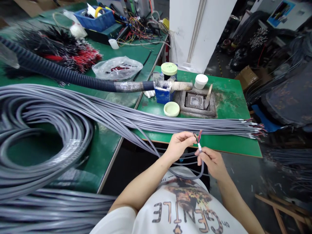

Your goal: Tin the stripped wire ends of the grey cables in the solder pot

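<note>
Close to my body, my right hand grips a grey cable just below its white-wrapped end. Thin coloured wires, red and dark ones among them, fan out from the top of that end. My left hand pinches some of the dark wires between thumb and fingertips, to the left of the others. The cable loops down below my right hand and back to the left. Behind my hands, a bundle of similar grey cables lies across the green table, with stripped wire ends at the right.
A solder pot with a wooden stick is set in the table. Around it are a white tub, a pale green lid, a blue box and a ribbed hose. Coiled cables fill the left side.
</note>
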The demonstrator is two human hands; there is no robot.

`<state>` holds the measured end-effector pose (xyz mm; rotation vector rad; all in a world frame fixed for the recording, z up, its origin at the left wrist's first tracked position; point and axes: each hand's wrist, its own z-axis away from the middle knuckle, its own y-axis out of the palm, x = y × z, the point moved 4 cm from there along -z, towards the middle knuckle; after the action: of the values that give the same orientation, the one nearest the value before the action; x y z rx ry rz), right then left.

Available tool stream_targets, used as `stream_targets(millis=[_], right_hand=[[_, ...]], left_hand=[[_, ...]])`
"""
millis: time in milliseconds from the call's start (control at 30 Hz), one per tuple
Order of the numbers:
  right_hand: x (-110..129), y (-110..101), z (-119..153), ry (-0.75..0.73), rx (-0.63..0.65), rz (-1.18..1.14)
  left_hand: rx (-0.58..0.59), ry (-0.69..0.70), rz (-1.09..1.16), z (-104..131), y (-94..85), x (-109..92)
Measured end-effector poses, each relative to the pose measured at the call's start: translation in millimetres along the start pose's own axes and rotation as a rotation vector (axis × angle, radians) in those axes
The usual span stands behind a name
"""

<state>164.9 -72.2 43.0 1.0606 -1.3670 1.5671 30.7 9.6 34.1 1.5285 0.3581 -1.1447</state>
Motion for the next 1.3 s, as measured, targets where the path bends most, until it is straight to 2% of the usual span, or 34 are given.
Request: stream_targets(millis=[167, 233, 367, 433, 733, 833, 1067, 1167, 1300], right_hand=[[-2.2, 1.6, -0.4, -0.023, 0.041, -0.046], [-2.1, 1.0, -0.5, -0.028, 0.039, -0.049], [-2.8, -1.6, -0.3, -0.015, 0.011, -0.05], [-3.2, -1.3, -0.8, -0.01, 0.011, -0.052], [3.5, 1.0, -4.6, -0.027, 0.018, -0.014], [2.2, -0.4, -4.3, -0.023, 0.001, -0.021], [-2.7, 1.1, -5.1, -0.05, 0.004, -0.065], [-4.4, 1.2, -5.8, -0.041, 0.005, -0.087], [-6.6, 1.0, -6.5, -0.031, 0.006, -0.097]], left_hand=[[0.09, -0.196, 0.207, -3.9, 9.7, 8.5], [0.08, -0.221, 0.244, -5.2, 13.2, 10.3], [-0.084, -0.06, 0.173, -4.3, 9.0, 6.3], [-0.129, 0.031, 0.117, -1.6, 6.5, 3.6], [-0.131, 0.13, -0.001, 4.5, 4.3, 4.3], [-0.159, 0.103, 0.04, 7.1, 2.6, 9.6], [-0.16, -0.096, 0.264, 7.2, 10.3, 16.3], [-0.158, -0.105, 0.271, 5.5, 11.5, 15.8], [-0.195, -0.049, 0.229, 5.2, 8.6, 16.7]])
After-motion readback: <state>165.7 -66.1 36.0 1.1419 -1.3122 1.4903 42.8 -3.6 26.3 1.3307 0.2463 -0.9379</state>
